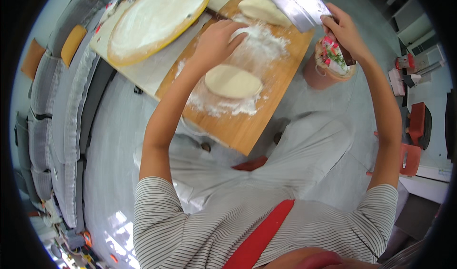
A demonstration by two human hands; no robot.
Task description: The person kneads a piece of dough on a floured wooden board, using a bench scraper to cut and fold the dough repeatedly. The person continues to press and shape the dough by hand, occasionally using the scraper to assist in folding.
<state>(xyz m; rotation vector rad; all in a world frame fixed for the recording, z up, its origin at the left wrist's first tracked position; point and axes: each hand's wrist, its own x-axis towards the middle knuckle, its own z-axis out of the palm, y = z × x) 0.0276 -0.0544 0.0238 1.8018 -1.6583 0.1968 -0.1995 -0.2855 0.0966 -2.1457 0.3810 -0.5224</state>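
A flat oval of pale dough [234,81] lies on a wooden cutting board [246,133] among patches of white flour [264,40]. Above the flour, beyond this dough, my left hand [219,42] is held with fingers apart and nothing between them. My right hand [342,30] grips the dark handle of a broad-bladed cleaver [298,1], off the board's right edge. The shiny blade points to the upper left, over the board's far right corner. A second, thicker piece of dough [264,10] rests at the far end, close to the blade.
A round yellow-rimmed tray [157,55] coated with flour stands on the table [137,74] at the upper left. On the floor right of the board is a pinkish bin [317,74] with colourful contents. A grey sofa [64,108] runs along the left.
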